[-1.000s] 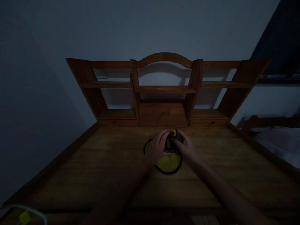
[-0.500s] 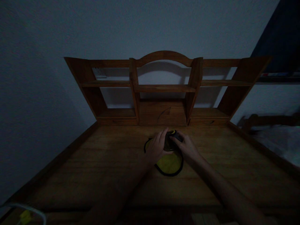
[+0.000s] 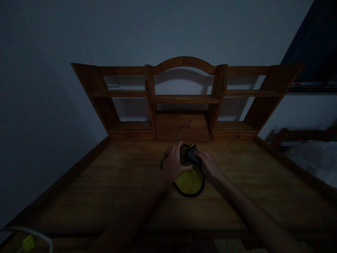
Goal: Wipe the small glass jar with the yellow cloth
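Observation:
A yellow cloth [image 3: 190, 182] with a black border lies on the wooden desk, partly under both hands. On its upper part sits a small dark round object with a shiny rim [image 3: 184, 154]; the dim light hides its exact kind. My left hand [image 3: 174, 164] curves around the left side of this object, thumb toward me and fingers on the far side. At its right, my right hand [image 3: 206, 163] grips a folded grey-and-yellow portion of the cloth [image 3: 194, 156] and holds it against the object's right rim.
A wooden hutch [image 3: 183, 100] with shelves and small drawers stands along the back of the desk [image 3: 126, 186]. Behind it is a pale wall. At the lower left hangs a white cable [image 3: 39, 234] with a yellow tag [image 3: 28, 242]. White bedding [image 3: 313, 158] shows at the right.
My right hand has shifted the folded cloth so that more of its grey face and the round object's top show. The left hand has moved slightly left, still around the object.

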A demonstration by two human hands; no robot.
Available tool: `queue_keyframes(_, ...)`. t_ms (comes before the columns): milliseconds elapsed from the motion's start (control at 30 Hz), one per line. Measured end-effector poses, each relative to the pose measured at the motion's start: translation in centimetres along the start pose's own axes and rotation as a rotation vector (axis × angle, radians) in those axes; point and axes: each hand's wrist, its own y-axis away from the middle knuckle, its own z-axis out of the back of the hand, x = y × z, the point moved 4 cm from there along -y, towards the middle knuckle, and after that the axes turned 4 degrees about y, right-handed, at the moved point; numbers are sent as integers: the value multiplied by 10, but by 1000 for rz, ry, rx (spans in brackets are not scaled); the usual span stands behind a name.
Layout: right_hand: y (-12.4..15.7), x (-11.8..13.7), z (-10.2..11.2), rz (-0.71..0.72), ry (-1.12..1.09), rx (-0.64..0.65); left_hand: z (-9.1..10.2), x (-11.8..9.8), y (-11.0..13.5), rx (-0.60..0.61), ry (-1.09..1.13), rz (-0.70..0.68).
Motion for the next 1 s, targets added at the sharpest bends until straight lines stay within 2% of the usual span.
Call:
queue_keyframes(400, 0, 3, -6, 11, 7, 48, 4, -6, 0, 12, -60, -45)
queue_keyframes(600, 1, 10, -7, 27, -25, -2, 5, -7, 0, 1, -101, -28)
queue_keyframes(767, -2, 3, -5, -106, -252, -63, 7, -6, 0, -60, -112, -25)
queue_keyframes(1000, -1, 2, -14, -241, -474, 98, 11, -12, 0, -85, -49, -57)
